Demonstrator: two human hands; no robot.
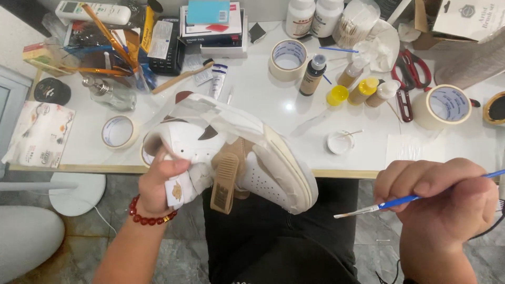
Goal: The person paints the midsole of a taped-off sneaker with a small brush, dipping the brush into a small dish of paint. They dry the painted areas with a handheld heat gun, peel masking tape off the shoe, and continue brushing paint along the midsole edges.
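Observation:
My left hand (160,185), with a red bead bracelet on the wrist, grips a white high-top sneaker (231,150) by its heel and tongue, tilted on its side over my lap. Strips of masking tape cover parts of the shoe, and a tan strap hangs from its middle. My right hand (442,197) pinches a thin blue-handled paintbrush (376,206), its pale bristle tip pointing left toward the sneaker's toe, a short gap away.
A white table (263,100) holds several tape rolls (288,59), small paint bottles (313,73), a yellow cap (336,95), a white dish (340,142), red scissors (409,79), a jar of brushes (113,47) and boxes. A tissue pack (39,134) lies at the left edge.

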